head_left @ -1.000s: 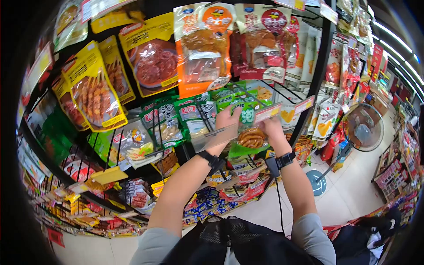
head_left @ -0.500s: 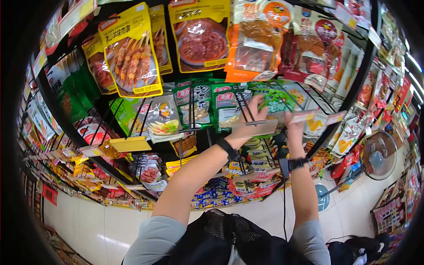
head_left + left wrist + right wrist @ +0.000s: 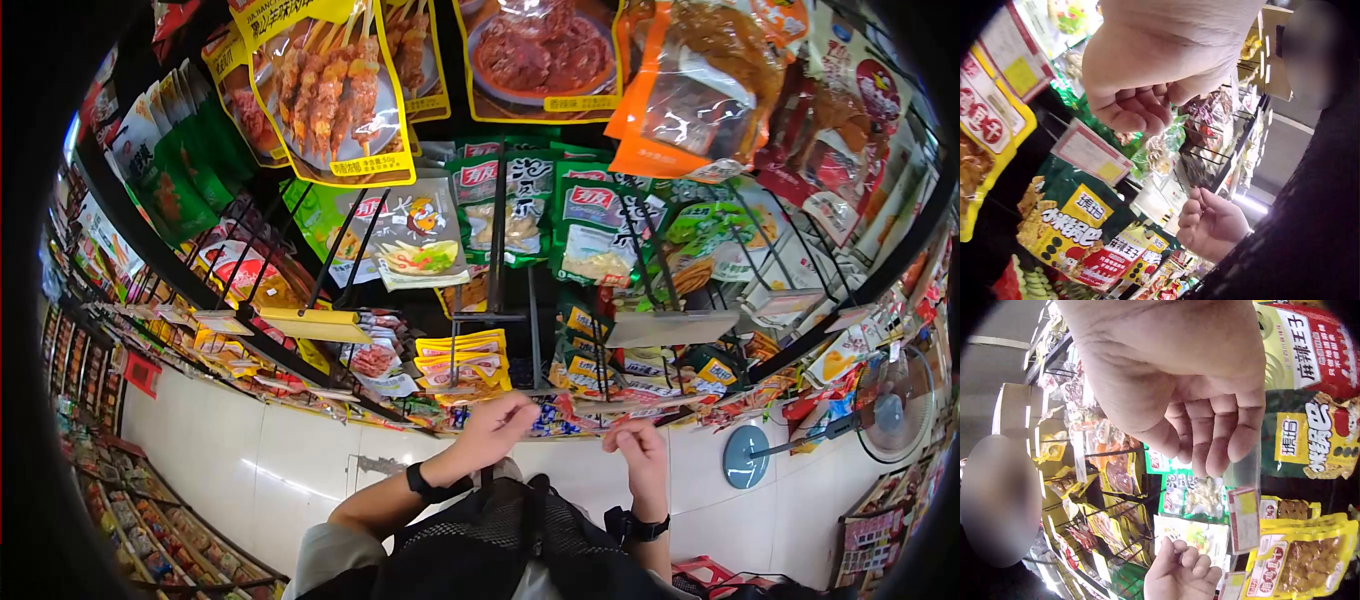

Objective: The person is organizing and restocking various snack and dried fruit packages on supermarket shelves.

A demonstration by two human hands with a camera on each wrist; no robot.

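Observation:
My left hand (image 3: 492, 432) hovers in front of the waist, fingers loosely curled and holding nothing. Level with it, my right hand (image 3: 640, 460) hangs a short way off, also loosely curled around nothing. Both are drawn back from the shelf rack. Beyond them hangs a green packet with brown food (image 3: 700, 250), partly behind metal hooks. Beside it are dark green packets (image 3: 605, 240). In the left wrist view, dark green rice-crust bags (image 3: 1075, 219) appear below the left hand; the right wrist view has yellow-edged snack packs (image 3: 1300, 556) beyond the right hand.
Metal hooks with a clear label holder (image 3: 670, 328) and a yellow label strip (image 3: 312, 325) jut out from the rack. Large yellow skewer packets (image 3: 325, 100) hang overhead. A standing fan (image 3: 895, 410) with a round blue base (image 3: 746, 456) stands at right on the tiled floor.
Both hands have left the green packet at the rack and come down and back toward the body. The head view has shifted, so the shelves sit farther right and closer.

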